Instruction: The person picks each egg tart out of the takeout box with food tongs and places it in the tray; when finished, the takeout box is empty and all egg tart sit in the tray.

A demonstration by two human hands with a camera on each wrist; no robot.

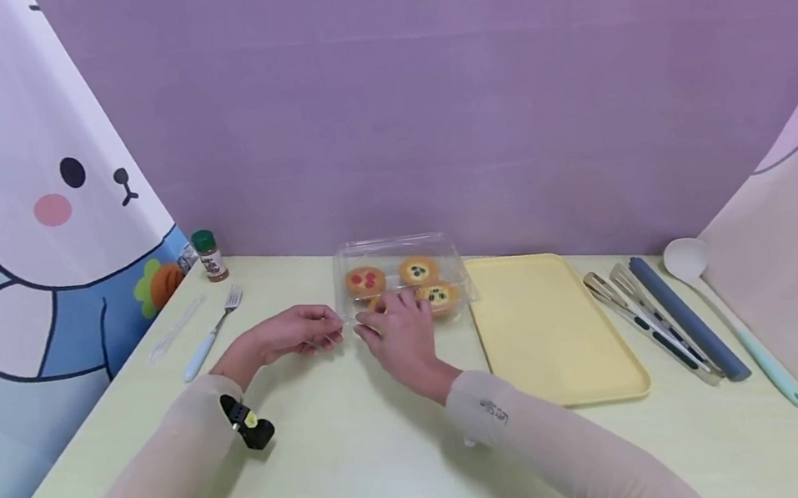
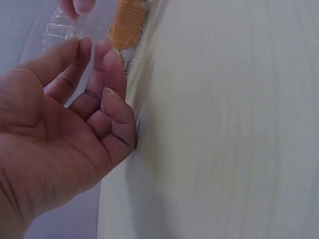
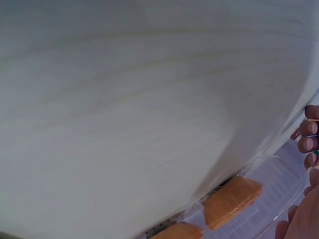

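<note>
A clear plastic clamshell box (image 1: 399, 246) with several round fruit tarts (image 1: 418, 270) in it stands toward the back of the table. In the head view my left hand (image 1: 301, 329) is at its front left corner. Thumb and index finger pinch the thin plastic edge there, as the left wrist view shows, with the other fingers of that hand (image 2: 75, 119) curled loosely. My right hand (image 1: 405, 336) is beside it at the front edge, pinching the plastic near the corner and covering part of a tart. Only a strip of the right hand (image 3: 301, 219) shows in the right wrist view.
Right of the box lies a yellow tray (image 1: 542, 331). Beyond it are metal tongs (image 1: 651, 325), a dark blue roll (image 1: 688, 316) and a ladle (image 1: 734, 318). At left are a fork (image 1: 212, 337), a clear plastic utensil (image 1: 178, 327) and a green-capped spice jar (image 1: 211, 258).
</note>
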